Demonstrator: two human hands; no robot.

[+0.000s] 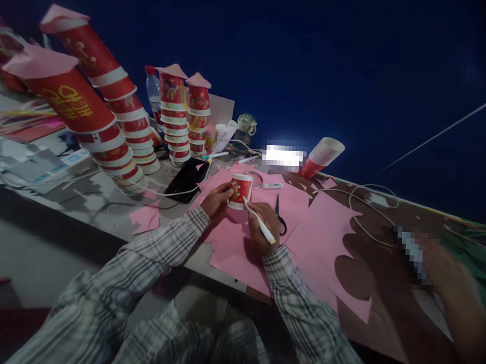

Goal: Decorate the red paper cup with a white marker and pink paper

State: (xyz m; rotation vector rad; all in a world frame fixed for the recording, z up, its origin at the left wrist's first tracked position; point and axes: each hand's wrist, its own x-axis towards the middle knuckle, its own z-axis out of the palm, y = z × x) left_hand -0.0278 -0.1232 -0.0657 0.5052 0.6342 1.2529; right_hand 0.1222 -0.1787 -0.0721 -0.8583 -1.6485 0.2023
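Note:
My left hand (217,198) is closed around a red paper cup (240,191) that stands upside down on pink paper (240,246). A white pen (260,222) is gripped in my right hand (261,225), its tip touching the cup's lower right edge. Both sleeves are plaid. Black scissors (279,216) lie on the pink paper just right of my right hand.
Several tall stacks of red cups topped with pink paper (109,106) (175,114) stand at the left and back. A tilted cup stack (322,156), a black phone (186,179), white cables (362,208), a plastic bottle (153,92) and another person's arm (456,288) at right are also here.

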